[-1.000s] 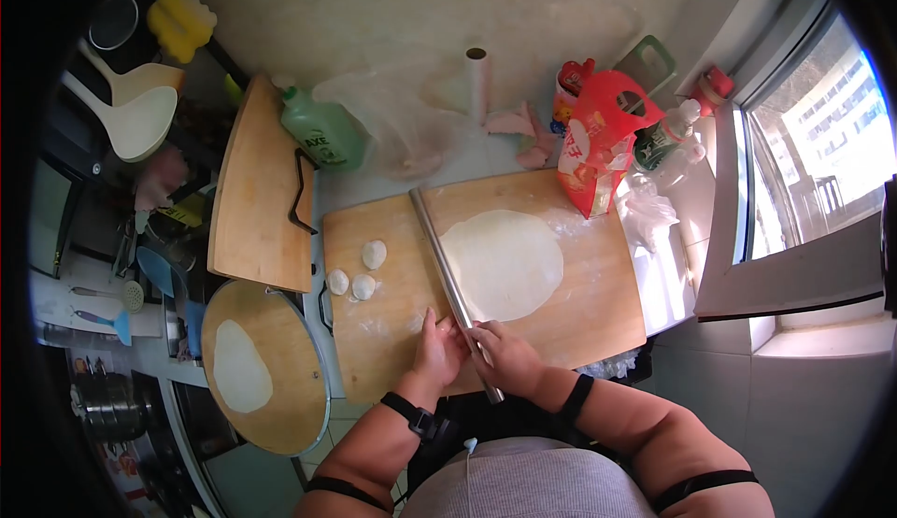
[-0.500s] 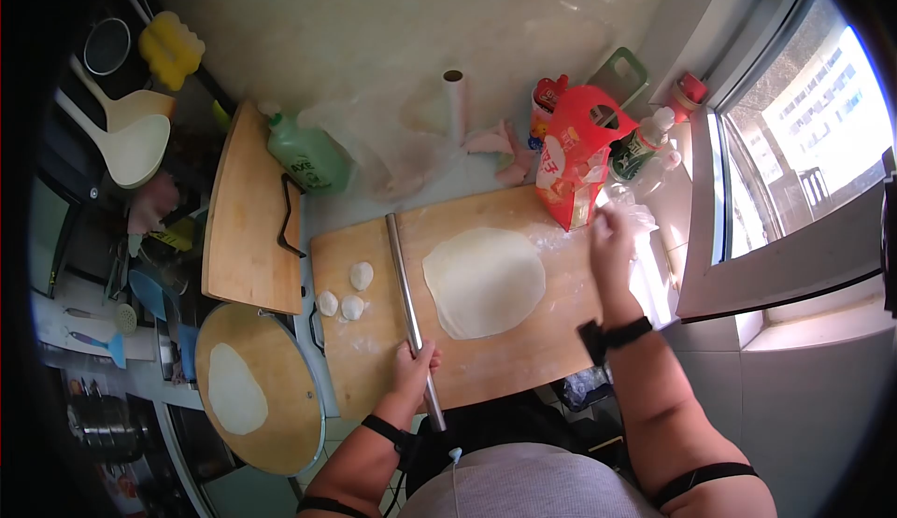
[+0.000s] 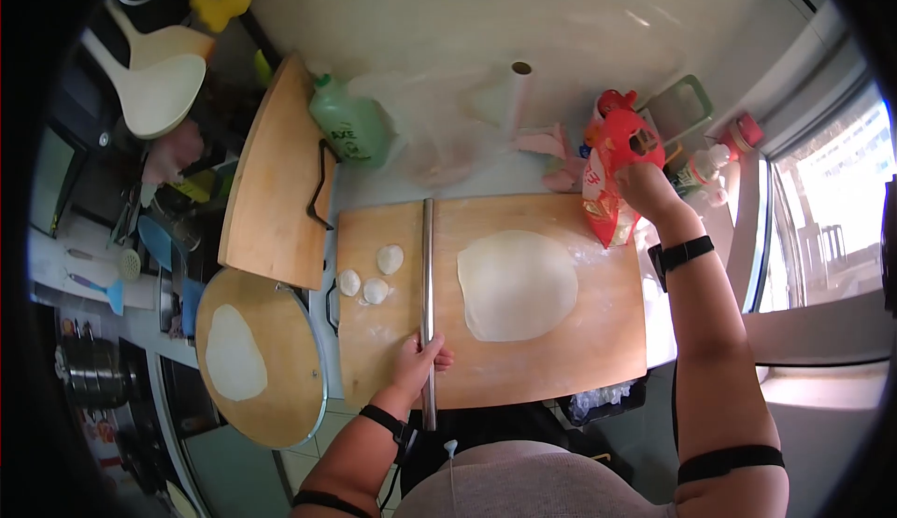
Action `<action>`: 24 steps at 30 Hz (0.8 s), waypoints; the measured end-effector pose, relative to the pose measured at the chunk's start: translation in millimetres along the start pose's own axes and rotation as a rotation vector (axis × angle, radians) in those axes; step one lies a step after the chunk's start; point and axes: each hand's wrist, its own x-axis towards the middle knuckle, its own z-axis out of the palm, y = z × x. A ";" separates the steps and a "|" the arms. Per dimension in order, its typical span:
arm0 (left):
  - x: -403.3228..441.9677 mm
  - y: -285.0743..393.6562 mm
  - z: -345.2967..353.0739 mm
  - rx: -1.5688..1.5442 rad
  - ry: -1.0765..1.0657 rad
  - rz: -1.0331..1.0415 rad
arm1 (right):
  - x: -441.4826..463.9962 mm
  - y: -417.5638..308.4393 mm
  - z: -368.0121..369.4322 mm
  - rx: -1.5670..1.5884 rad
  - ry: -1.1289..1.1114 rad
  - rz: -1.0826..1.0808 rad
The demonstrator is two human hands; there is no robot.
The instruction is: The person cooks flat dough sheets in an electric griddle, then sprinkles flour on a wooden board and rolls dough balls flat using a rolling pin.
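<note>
My left hand (image 3: pixel 418 366) is closed around the lower part of a long metal rolling pin (image 3: pixel 428 266), which rests upright in view across the wooden board (image 3: pixel 514 378). Right of the pin lies a large thin sheet of rolled dough (image 3: pixel 519 284). To its left sit several small dough balls (image 3: pixel 376 291). At the board's far right corner stands a red plastic bag (image 3: pixel 612 205) with its top open. My right hand (image 3: pixel 647 189) is at the bag's upper part, and its fingers are hidden, so I cannot tell if they grip anything.
Another dough sheet (image 3: pixel 235 354) lies on a round wooden board (image 3: pixel 299 368) at left. A second wooden board (image 3: pixel 271 191) leans beside a green AXE bottle (image 3: pixel 350 126). A cardboard-cored roll (image 3: pixel 519 102) and bottles (image 3: pixel 701 168) stand near the wall and window.
My right hand has moved from beside the red bag to its upper part. My left hand keeps hold of the rolling pin, which now lies straighter. The view has shifted.
</note>
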 end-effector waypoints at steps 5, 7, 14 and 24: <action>0.2 -2.2 -2.3 -0.019 -0.033 0.015 | 13.5 2.5 19.6 -0.178 -0.151 0.120; 0.7 -1.4 -1.8 -0.023 -0.047 0.015 | 18.4 18.4 22.9 -0.227 -0.156 0.121; 3.2 -2.6 -3.5 -0.013 -0.053 0.006 | 9.5 10.6 8.1 0.035 0.027 -0.065; 2.2 0.8 -1.6 -0.013 -0.044 -0.030 | 28.8 32.5 -4.1 -0.052 -0.346 -0.046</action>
